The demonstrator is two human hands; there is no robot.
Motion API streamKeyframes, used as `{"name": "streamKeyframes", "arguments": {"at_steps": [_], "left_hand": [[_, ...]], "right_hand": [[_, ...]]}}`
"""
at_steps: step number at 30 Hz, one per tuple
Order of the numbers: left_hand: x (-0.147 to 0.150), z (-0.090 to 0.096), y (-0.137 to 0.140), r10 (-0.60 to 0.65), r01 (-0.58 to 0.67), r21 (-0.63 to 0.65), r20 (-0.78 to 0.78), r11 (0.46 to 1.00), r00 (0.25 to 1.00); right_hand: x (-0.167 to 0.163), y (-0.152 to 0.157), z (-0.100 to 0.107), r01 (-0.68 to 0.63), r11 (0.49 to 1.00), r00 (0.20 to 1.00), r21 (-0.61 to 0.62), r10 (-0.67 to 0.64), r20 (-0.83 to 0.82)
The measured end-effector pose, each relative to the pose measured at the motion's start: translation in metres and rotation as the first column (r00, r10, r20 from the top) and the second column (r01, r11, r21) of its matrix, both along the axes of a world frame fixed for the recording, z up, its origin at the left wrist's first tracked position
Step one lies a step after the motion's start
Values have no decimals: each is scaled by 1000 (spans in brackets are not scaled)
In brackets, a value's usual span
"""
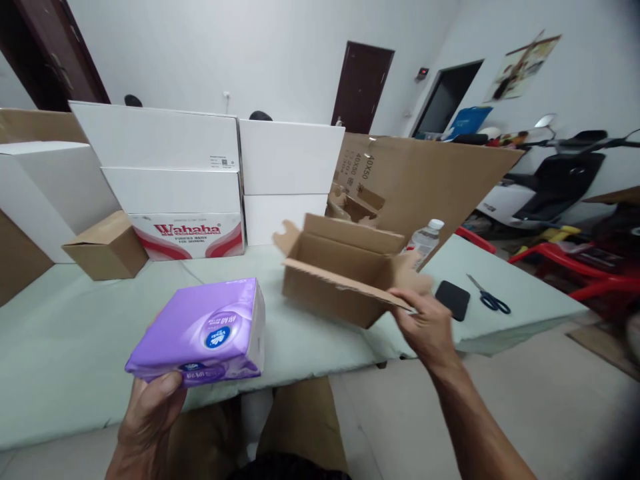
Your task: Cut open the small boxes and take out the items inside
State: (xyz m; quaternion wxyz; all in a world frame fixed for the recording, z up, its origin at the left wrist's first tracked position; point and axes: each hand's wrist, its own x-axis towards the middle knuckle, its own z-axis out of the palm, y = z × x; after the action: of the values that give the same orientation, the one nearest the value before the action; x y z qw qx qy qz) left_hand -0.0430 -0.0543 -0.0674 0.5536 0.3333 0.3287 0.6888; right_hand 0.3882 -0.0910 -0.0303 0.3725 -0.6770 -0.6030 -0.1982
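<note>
My left hand (155,407) is closed on a purple pack of tissues (200,327), its thumb on the near side and its fingers hidden underneath. The pack is held above the near edge of the table. My right hand (425,323) pinches the near flap of an open cardboard box (335,293). That box is tilted, its flaps stand outward, and the part of its inside that shows holds nothing. It is to the right of the tissue pack and apart from it. Slight blur covers the box's side flaps.
A closed small carton (113,250) and white Wahaha boxes (190,237) stand along the back of the green-covered table (60,347). On the right are a plastic bottle (425,240), a black phone-like slab (453,300) and scissors (493,300). A tall cardboard sheet (425,173) stands behind the bottle.
</note>
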Motion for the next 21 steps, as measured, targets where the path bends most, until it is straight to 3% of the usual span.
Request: {"name": "streamKeyframes", "arguments": {"at_steps": [3,7,14,21], "left_hand": [[10,-4,2,-33,33,-10,18,999,999],[28,2,-2,-105,106,-22,22,994,994],[42,3,-3,-167,166,-34,-15,985,986],[46,-1,-1,-171,169,-56,-31,984,985]], "right_hand": [[46,-39,-7,271,954,963,126,-270,-28],[87,-62,-21,498,860,867,114,-495,-52],[107,-27,-45,537,844,842,4,-536,-61],[100,10,-37,538,825,840,-173,-542,28]]}}
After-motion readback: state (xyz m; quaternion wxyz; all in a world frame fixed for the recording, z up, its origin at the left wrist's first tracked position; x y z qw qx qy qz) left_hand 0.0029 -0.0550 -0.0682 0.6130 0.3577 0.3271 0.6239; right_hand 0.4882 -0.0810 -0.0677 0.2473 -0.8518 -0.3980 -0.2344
